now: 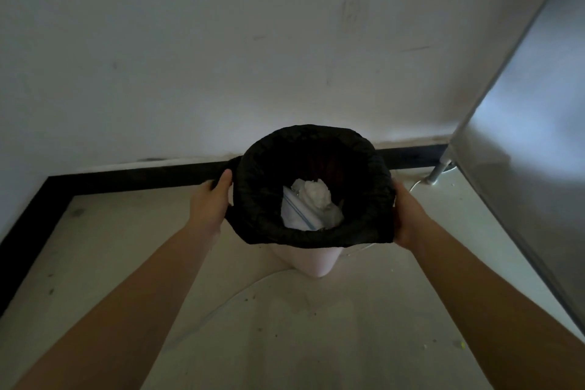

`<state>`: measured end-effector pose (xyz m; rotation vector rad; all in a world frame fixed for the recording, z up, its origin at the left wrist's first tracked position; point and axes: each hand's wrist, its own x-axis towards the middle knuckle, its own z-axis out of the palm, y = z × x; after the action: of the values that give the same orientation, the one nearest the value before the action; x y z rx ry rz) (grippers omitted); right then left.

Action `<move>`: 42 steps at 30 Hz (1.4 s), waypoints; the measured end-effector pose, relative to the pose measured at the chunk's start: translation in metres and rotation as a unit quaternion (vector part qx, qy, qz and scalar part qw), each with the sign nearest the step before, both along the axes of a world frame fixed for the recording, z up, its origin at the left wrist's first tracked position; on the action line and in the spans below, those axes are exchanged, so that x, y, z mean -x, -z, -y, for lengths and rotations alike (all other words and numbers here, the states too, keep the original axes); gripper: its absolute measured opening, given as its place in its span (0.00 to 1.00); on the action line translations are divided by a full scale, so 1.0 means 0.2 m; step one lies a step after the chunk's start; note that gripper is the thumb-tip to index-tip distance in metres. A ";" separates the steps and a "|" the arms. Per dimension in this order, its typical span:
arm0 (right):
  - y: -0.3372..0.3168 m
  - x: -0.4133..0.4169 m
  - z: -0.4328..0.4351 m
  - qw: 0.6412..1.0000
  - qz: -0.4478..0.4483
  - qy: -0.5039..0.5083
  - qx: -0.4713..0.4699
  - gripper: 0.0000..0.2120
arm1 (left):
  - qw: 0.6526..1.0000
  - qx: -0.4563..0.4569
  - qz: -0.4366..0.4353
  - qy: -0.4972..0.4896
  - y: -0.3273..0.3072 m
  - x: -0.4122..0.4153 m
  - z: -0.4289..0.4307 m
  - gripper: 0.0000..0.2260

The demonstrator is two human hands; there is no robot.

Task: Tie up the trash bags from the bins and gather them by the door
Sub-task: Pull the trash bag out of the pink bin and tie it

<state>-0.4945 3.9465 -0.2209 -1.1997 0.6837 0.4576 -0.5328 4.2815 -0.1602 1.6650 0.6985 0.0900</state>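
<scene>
Left hand [211, 199] is pinching the bag [316, 236] where its cuff folds over the rim, thumb on top. Right hand [408, 218] grips the opposite side of the cuff, fingers mostly hidden under the plastic. The bag sits in the bin [315, 264], which is on the floor [285, 326] by the wall [190, 57], with a metal cabinet [522, 136] to the right.

Inside there's just some white trash [313, 199], paper and a zip pouch, so I'd guess it's light. Thin, soft and a bit slippery plastic, so grab bunched cuff rather than a single layer, which could tear, and pull both sides up evenly.
</scene>
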 end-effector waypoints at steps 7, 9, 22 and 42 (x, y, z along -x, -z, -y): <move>-0.41 -0.01 -0.06 0.933 0.187 0.166 0.261 0.12 | 0.981 -0.163 0.110 0.005 -0.31 -0.16 0.04 0.14; -0.60 -0.03 -0.12 0.895 0.254 0.095 0.353 0.12 | 0.965 -0.231 0.104 0.074 -0.39 -0.20 0.13 0.14; -1.08 -0.10 -0.30 0.882 0.435 0.068 0.167 0.07 | 0.977 0.096 0.190 -0.020 -0.69 -0.23 0.21 0.03; -0.34 0.09 -0.22 0.810 0.375 -0.052 0.448 0.58 | 0.884 -0.305 0.307 0.178 0.01 0.08 -0.05 0.34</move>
<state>-0.5125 3.9900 -0.1533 -2.1440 0.0928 -0.3377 -0.5490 4.2906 -0.1631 2.1749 -0.1556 0.5982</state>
